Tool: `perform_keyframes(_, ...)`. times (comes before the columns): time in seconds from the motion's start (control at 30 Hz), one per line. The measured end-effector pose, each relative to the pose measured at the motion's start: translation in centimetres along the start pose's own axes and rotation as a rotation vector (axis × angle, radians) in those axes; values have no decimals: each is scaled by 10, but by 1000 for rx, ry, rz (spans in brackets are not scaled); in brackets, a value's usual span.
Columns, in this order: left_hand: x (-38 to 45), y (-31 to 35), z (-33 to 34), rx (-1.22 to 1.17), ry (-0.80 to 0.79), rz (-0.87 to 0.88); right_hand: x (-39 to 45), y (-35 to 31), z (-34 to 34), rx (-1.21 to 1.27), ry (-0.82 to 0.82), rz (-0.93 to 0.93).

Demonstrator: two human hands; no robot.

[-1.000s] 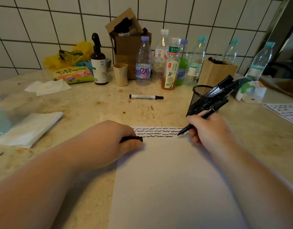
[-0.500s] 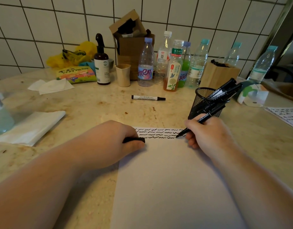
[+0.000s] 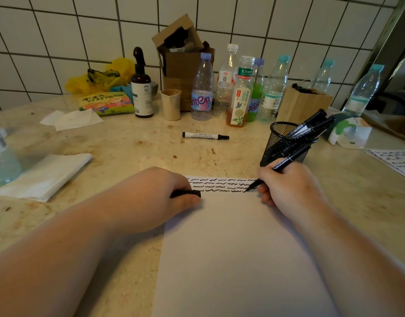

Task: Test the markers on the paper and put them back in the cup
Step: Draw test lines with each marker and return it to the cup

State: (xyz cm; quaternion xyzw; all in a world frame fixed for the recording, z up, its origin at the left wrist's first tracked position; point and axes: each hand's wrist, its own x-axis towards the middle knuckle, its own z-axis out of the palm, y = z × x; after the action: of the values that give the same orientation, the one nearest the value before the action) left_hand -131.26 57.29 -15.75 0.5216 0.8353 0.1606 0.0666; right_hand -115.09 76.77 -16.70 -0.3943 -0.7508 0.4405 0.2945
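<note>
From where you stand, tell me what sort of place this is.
Probably a kitchen or pantry counter used as a makeshift desk: a white tiled wall, a stained stone countertop, and a row of drink bottles at the back.

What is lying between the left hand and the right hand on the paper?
In the head view, between the left hand and the right hand lies the top strip of the paper, with three rows of black wavy test lines.
</note>
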Motion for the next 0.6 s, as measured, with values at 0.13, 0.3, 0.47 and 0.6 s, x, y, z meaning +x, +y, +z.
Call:
perform_keyframes(0.13, 0, 0, 0, 7, -2, 5, 2, 1, -2, -1, 24, 30)
perform_keyframes(0.3, 0, 0, -2, 16, -8, 15, 2, 0, -6, -30, 96, 42)
perform_keyframes(0.47, -2, 2, -2, -8, -11, 32, -2, -4, -5, 149, 69, -18)
perform_keyframes(0.6, -1, 3, -3, -54, 8, 39, -15, -14, -1, 402, -193, -96)
